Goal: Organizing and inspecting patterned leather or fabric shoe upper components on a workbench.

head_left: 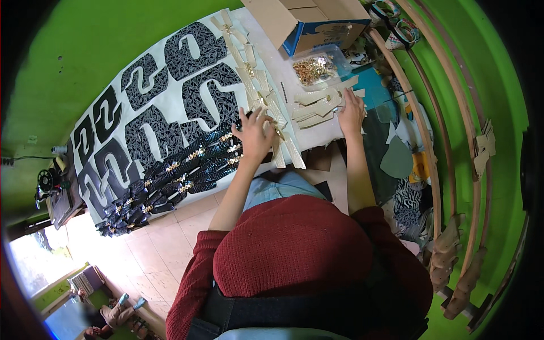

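My left hand (256,136) rests over a row of cream textured strap pieces (274,107) with small gold fittings, its fingers spread. Right beside it lie many black glossy straps (195,161) with gold fittings, bunched along the table's near edge. My right hand (352,113) reaches to a small stack of flat cream strap pieces (317,107), with its fingers stretched out at the stack's right end. Whether its fingertips pinch the top piece is too small to make out.
Black patterned cut-out panels (209,93) cover the white-topped table on the left. A clear plastic box (323,67) of gold fittings stands beyond the cream stack, before a cardboard box (323,28). Curved wooden rails (447,113) run along the right. A sewing machine (46,180) is at far left.
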`<state>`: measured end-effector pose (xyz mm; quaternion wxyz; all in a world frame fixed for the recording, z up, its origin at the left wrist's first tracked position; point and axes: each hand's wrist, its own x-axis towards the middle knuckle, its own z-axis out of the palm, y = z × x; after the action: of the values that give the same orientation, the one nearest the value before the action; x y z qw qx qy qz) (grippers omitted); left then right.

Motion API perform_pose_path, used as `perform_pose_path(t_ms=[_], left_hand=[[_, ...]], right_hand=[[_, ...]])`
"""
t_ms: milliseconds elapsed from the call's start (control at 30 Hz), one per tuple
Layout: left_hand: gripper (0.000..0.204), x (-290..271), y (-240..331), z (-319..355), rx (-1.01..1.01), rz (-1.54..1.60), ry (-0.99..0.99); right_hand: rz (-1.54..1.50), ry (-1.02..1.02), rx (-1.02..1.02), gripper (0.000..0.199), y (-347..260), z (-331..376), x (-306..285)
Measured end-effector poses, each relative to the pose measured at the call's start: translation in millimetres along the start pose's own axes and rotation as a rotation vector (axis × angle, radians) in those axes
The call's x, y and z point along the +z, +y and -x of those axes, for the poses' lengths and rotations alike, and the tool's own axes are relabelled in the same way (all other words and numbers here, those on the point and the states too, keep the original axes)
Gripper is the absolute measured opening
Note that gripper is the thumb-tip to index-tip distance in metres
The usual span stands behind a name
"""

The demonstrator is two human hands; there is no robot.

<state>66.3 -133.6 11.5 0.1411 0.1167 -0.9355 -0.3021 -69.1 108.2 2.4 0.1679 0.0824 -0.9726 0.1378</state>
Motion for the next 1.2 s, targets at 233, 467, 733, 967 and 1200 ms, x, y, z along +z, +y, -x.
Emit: perform_pose_path(t_ms=[233, 467, 733, 967, 1200], left_hand=[[0.019, -11, 3, 8, -0.191, -0.003, 0.090], [0.021, 7, 25, 29, -0.236, 0.024, 0.082], [0.021, 24, 52, 38, -0.199, 0.047, 0.111], [0.018, 23, 86, 21, -0.254, 0.669, -0.013], [0.068, 16, 87, -8, -0.540, 1.490, -0.507]], right_hand=[[-0.040, -0.212, -0.034, 0.048, 26, -11, -12], [-0.082, -0.257, -0.089, 0.037, 36, -29, -20], [-0.286, -0.016, -0.264, 0.021, 50, -30, -7], [-0.635, 0.322, -0.207, 0.015, 37, -26, -22], [-0.884, 0.235, -0.270, 0.018, -9, 4, -57]])
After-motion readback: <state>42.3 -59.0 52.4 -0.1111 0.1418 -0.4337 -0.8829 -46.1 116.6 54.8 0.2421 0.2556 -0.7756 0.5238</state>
